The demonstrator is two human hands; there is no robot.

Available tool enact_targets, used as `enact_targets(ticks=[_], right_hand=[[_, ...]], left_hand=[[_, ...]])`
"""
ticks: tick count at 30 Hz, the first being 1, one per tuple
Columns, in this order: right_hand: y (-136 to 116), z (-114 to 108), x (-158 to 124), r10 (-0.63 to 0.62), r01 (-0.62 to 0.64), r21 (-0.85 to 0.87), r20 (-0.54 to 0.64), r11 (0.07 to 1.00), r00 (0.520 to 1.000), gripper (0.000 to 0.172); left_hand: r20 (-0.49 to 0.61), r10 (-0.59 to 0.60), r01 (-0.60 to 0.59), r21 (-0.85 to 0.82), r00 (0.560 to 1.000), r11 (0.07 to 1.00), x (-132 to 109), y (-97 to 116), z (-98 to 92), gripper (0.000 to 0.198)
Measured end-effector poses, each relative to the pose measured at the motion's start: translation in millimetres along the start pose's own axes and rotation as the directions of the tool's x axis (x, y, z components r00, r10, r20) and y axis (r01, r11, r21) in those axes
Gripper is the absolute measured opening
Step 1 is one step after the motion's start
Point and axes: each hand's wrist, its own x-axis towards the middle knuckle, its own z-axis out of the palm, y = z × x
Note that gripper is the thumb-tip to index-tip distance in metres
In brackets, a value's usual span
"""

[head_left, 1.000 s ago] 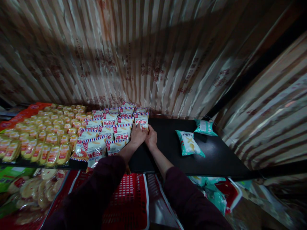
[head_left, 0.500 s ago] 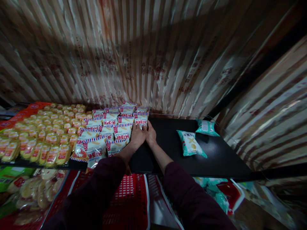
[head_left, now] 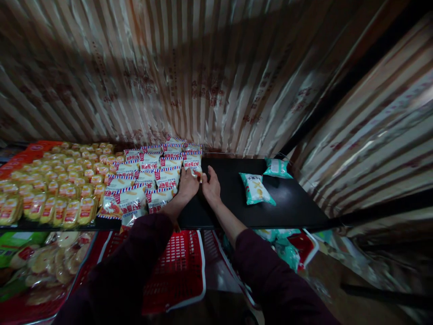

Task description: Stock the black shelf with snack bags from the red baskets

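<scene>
White plastic snack bags with red lettering and striped red-and-blue edges, roughly fifteen though their overlap hides an exact count, stand in slanting rows on one long matt black shelf. The person's left hand has its bent fingers against the lower part of one bag, the front one at the right end of the group; whether it grips the bag cannot be told. Beside it, the right hand is open, fingers extended and thumb apart, with bare shelf to its right. Two dark purple sleeves cover the forearms. Farther right lie two pillow-shaped teal-and-white bags, one nearer the front, one at the back. Dozens of small yellow clear-wrapped packs, too crowded to count, fill the left, next to flat orange packaging. Below the shelf sits a red perforated plastic basket with a pale rim.
</scene>
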Motion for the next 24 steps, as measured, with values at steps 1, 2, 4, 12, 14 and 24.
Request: enact_targets(ticks=[1,2,4,12,14,24], right_hand=[[0,-7,-8,-0.014,0.014,0.025,-0.018,1.0,1.0,0.05],[0,-16,-17,-0.029,0.031,0.057,-0.038,0.998,0.999,0.048],[-2,-34,-36,-0.065,0.073,0.124,-0.067,0.99,0.996,0.043],[7,-109,-121,-0.109,0.106,0.2,0.004,0.974,0.994,0.03],[19,-125,-137,-0.061,0.056,0.154,0.03,0.986,0.998,0.029],[81,-175,-150,0.196,-0.146,-0.474,0.058,0.868,0.979,0.036]], left_hand=[[-0.002,-0.021,0.021,0.009,1.0,1.0,-5,2,-1.1,0.048],[-0.004,-0.034,0.034,0.019,0.999,0.999,-10,3,-2.1,0.048],[-0.01,-0.022,0.022,0.032,1.0,0.999,-23,7,-3.7,0.044],[-0.019,0.162,-0.163,-0.171,0.987,0.972,-106,24,-1.2,0.031],[-0.01,0.193,-0.19,-0.241,0.981,0.952,-134,27,5.0,0.031],[0.506,-0.208,0.365,-0.233,0.837,0.902,-221,30,73.4,0.032]])
